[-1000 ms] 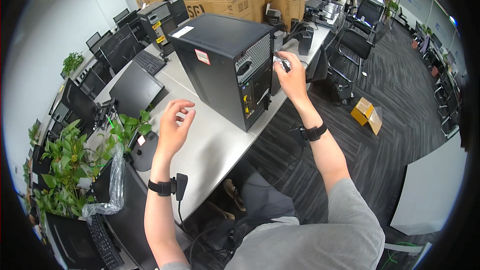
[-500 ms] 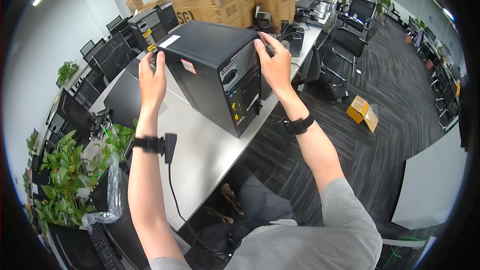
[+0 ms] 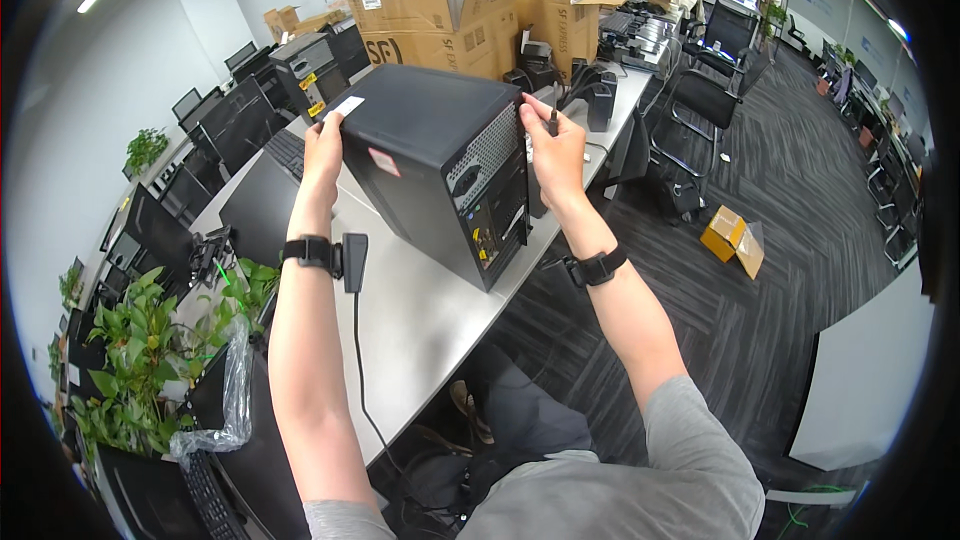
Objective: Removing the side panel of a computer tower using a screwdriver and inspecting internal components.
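"While a person in a gray tee (image 3: 610, 500) faces an office bench (image 3: 420, 340), where's the PC tower (image 3: 420, 170)?"

"Upright on the bench, nr its R edge: black case, rear panel w/ mesh vent (image 3: 490, 155) angled twd the person's R. Both hands on it."

"Fingers?"

"L hand (image 3: 322, 158): clamped on the upper front corner, thumb nr a white label (image 3: 350, 106). R hand (image 3: 560, 155): thumb and fingers clamped on the upper rear corner, w/ a slim dark item (image 3: 553, 121) at the fingers. Might be a tool or a plug; too small to say for sure."

"On the wrists?"

"Black straps (image 3: 602, 266), one per wrist; the L one w/ a dark box (image 3: 354, 263) and a black cable (image 3: 359, 370) running down twd the lap."

"And the bkgd?"

"Behind the tower, open cardboard cartons (image 3: 430, 30) w/ clear plastic on top. To their L, a 2nd tower (image 3: 310, 70) w/ yellow stickers; a dark kbd (image 3: 284, 150) lies nr it."

"Elsewhere?"

"Lower L, leafy green plants (image 3: 140, 360) beside crumpled plastic wrap (image 3: 238, 385). On the R, gray striped carpet (image 3: 650, 255) w/ an open yellow-brown box (image 3: 724, 232), nr black office chairs (image 3: 703, 97)."
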A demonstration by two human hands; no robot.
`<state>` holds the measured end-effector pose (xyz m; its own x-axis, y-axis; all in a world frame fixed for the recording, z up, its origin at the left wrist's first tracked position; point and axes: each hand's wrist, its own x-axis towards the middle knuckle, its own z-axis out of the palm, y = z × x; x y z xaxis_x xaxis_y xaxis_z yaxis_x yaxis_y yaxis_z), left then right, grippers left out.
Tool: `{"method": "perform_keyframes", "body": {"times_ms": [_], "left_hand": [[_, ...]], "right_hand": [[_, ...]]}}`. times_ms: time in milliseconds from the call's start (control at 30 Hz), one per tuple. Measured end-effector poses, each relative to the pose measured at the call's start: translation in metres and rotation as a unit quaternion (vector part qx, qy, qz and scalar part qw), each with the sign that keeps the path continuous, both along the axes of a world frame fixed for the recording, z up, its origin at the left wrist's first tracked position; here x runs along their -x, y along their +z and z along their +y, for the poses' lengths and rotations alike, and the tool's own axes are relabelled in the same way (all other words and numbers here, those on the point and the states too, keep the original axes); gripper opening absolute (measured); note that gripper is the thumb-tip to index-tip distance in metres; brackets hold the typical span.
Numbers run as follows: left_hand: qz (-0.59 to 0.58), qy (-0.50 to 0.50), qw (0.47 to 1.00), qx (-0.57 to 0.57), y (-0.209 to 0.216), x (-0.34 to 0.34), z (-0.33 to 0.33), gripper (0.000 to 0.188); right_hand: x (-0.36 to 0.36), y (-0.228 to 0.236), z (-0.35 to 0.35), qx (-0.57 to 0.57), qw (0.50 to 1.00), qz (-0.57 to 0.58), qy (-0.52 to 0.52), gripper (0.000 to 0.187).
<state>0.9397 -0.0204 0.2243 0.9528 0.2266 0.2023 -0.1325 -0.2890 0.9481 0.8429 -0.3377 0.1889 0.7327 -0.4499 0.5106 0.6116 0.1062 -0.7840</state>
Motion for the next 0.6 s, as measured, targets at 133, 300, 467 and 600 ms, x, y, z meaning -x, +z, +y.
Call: {"method": "perform_keyframes", "body": {"times_ms": [133, 300, 467, 600], "left_hand": [[0.029, 0.014, 0.999, 0.025, -0.004, 0.027, 0.026, 0.082], [-0.041, -0.043, 0.964, 0.260, -0.021, 0.109, 0.047, 0.073], [-0.032, -0.025, 0.899, 0.435, -0.048, 0.193, 0.080, 0.080], [-0.008, 0.010, 0.867, 0.498, -0.088, 0.245, 0.103, 0.085]], "right_hand": [[0.019, 0.005, 0.022, -0.002, 0.999, 0.009, 0.033, 0.030], [0.063, 0.005, 0.069, 0.083, 0.994, -0.070, 0.020, 0.024], [0.110, -0.011, 0.122, 0.154, 0.963, -0.220, 0.027, 0.037], [0.141, -0.035, 0.143, 0.229, 0.923, -0.295, 0.093, 0.044]]}}
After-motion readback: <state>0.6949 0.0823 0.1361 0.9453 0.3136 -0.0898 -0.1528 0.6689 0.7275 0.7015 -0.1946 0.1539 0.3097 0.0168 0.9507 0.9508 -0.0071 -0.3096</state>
